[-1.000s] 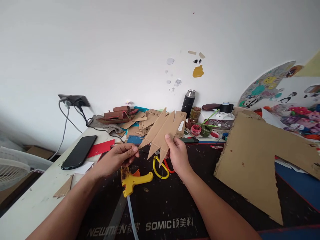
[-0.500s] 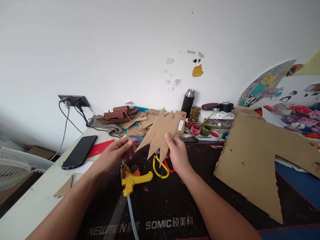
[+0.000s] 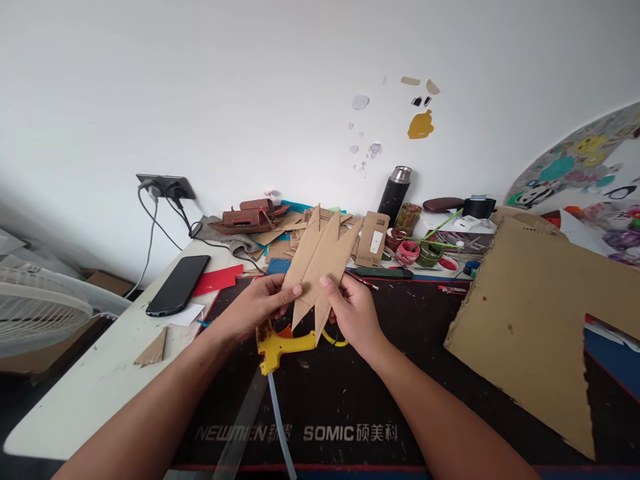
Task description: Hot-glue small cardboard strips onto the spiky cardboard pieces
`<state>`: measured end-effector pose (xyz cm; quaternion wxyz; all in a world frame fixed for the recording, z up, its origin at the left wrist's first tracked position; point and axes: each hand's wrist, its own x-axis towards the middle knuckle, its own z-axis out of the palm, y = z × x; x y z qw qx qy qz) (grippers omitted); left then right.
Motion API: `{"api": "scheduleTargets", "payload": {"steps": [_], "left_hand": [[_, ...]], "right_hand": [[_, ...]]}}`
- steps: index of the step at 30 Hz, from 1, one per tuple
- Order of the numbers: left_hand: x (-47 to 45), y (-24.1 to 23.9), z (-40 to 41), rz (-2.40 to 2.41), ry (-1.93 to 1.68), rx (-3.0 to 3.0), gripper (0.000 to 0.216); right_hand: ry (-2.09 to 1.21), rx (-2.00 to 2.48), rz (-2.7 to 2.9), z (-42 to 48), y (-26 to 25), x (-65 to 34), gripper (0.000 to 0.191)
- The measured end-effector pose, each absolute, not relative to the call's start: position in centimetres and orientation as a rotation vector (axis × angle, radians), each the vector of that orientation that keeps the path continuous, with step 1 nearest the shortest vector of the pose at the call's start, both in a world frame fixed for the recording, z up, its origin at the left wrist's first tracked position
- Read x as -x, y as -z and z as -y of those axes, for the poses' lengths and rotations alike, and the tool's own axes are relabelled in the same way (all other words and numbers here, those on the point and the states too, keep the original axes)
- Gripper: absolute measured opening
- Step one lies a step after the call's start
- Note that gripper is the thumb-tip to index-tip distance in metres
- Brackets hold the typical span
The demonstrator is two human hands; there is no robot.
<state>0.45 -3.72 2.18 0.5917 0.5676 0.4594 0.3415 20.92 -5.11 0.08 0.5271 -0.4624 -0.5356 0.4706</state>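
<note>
Both my hands hold up a stack of long pointed cardboard pieces [image 3: 320, 260] above the black desk mat [image 3: 380, 400]. My left hand [image 3: 260, 307] pinches the stack's left edge with thumb on top. Gripping the right edge is my right hand [image 3: 350, 310], its thumb pressed on the front. The pieces fan out slightly, with points at top and bottom. Directly below them lies a yellow glue gun [image 3: 280, 347] with its cord running toward me. A yellow scissor handle [image 3: 336, 342] peeks out behind my right hand.
A large cut cardboard sheet [image 3: 530, 320] lies at the right. A black phone [image 3: 179, 285] and red card [image 3: 217, 280] lie at the left, beside a small cardboard triangle [image 3: 153, 350]. Cardboard scraps, a black flask [image 3: 395, 195], and small paint pots [image 3: 417, 253] crowd the back. A white fan [image 3: 40, 313] stands far left.
My left hand moved right and took hold of the stack's left edge. The pieces were drawn closer together and more upright. The camera view shifted left.
</note>
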Motion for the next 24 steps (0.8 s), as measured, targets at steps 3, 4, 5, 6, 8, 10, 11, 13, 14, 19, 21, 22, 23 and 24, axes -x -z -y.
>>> {"api": "scheduleTargets", "payload": {"steps": [3,4,5,6,8,10,11,13,14,19,21,22,23,24], "left_hand": [[-0.5,-1.8,3.6,-1.084,-0.799,-1.306,0.055],[-0.5,-1.8,3.6,-1.08,-0.801,-1.307,0.055],[-0.5,-1.9,3.6,-1.071,-0.801,-1.31,0.055],[-0.5,-2.0,3.6,-1.062,-0.8,-1.314,0.056],[-0.4,-2.3,3.6,-1.051,-0.796,-1.317,0.057],[-0.3,-2.6,3.7,-1.048,-0.78,-1.31,0.057],[-0.2,-2.6,3.6,-1.047,-0.771,-1.305,0.058],[0.0,-2.6,3.6,-1.048,-0.757,-1.293,0.058],[0.1,-2.5,3.5,-1.051,-0.756,-1.286,0.059],[0.5,-2.1,3.2,-1.071,-0.788,-1.245,0.061],[0.6,-1.9,3.1,-1.069,-0.796,-1.23,0.062],[0.7,-1.9,3.1,-1.066,-0.798,-1.224,0.062],[0.8,-1.8,3.1,-1.064,-0.801,-1.217,0.062],[0.9,-1.7,3.0,-1.064,-0.804,-1.211,0.062]], "right_hand": [[-1.122,1.115,1.298,5.3,-0.4,-20.7,0.052],[-1.135,1.115,1.285,5.3,-0.5,-20.7,0.053],[-1.153,1.113,1.264,5.3,-0.5,-20.7,0.054],[-1.175,1.11,1.235,5.1,-0.6,-20.7,0.056],[-1.208,1.099,1.154,4.8,-0.6,-21.0,0.059],[-1.201,1.091,1.077,4.4,-0.6,-21.4,0.062],[-1.192,1.095,1.061,4.1,-0.6,-21.7,0.064],[-1.155,1.094,1.034,3.7,-0.4,-22.1,0.066],[-1.146,1.089,1.026,3.6,-0.4,-22.3,0.066],[-1.113,1.089,1.029,3.3,-0.3,-22.7,0.066],[-1.102,1.103,1.036,3.3,-0.3,-22.8,0.067],[-1.101,1.105,1.034,3.2,-0.3,-22.8,0.067],[-1.101,1.105,1.028,3.1,-0.2,-22.8,0.067],[-1.105,1.103,1.016,3.0,-0.2,-22.9,0.067]]}}
